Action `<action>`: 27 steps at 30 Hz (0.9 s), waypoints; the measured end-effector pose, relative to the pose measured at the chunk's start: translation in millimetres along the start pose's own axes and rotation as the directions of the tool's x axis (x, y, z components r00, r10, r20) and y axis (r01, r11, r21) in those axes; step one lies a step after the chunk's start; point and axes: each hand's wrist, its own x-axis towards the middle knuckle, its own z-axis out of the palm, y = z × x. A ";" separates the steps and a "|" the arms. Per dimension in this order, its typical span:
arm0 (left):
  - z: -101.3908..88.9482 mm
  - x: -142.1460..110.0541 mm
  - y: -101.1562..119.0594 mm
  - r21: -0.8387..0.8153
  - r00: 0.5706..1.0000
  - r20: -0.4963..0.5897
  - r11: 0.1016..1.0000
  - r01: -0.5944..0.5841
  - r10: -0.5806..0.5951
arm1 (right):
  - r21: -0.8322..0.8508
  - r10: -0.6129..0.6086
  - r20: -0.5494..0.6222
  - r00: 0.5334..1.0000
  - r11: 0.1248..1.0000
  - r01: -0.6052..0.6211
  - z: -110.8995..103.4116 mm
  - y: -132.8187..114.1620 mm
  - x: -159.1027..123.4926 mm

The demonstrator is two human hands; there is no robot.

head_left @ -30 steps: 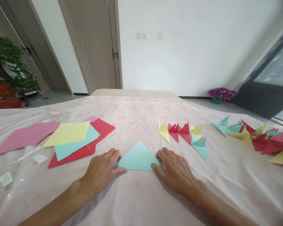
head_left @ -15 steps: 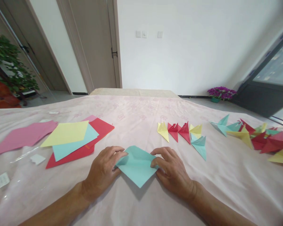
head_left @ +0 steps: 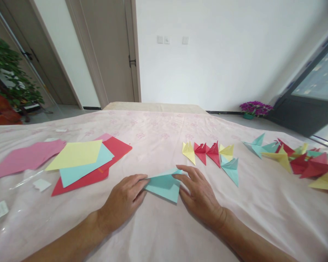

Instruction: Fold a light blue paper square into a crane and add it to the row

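Note:
A light teal sheet of origami paper (head_left: 164,186) lies between my hands, folded over so that its upper edge slopes up to the right and one corner points toward me at the lower right. My left hand (head_left: 129,192) is closed on its left corner, fingers pressed together. At the right edge, my right hand (head_left: 195,191) pinches the paper between thumb and fingers near the top corner. The fingertips partly hide both ends of the sheet.
Left of my hands lie loose sheets: yellow (head_left: 75,155), teal (head_left: 83,171), red (head_left: 120,147) and pink (head_left: 30,154). Folded paper birds (head_left: 213,153) stand in a row to the right, with a larger pile (head_left: 300,158) farther right. A patterned cloth (head_left: 158,233) covers the table.
The teal paper has gone from an opened diamond shape to a folded-over, roughly triangular shape. My left hand has shifted slightly right with its corner; my right hand has risen a little.

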 end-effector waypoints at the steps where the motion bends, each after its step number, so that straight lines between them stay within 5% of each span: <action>1: 0.0 0.2 0.0 -0.003 1.000 0.004 1.000 0.009 -0.009 | -0.008 0.014 0.016 1.000 1.000 -0.014 0.6 0.7 0.4; 8: 0.3 0.4 -1.5 0.054 0.997 0.010 0.996 0.073 -0.074 | -0.015 0.068 0.101 0.993 0.998 -0.066 1.6 3.2 4.9; 27: 0.0 -2.1 -1.7 -0.066 0.998 -0.048 0.997 -0.032 0.029 | -0.012 -0.011 -0.050 0.999 1.000 0.010 0.9 3.1 0.3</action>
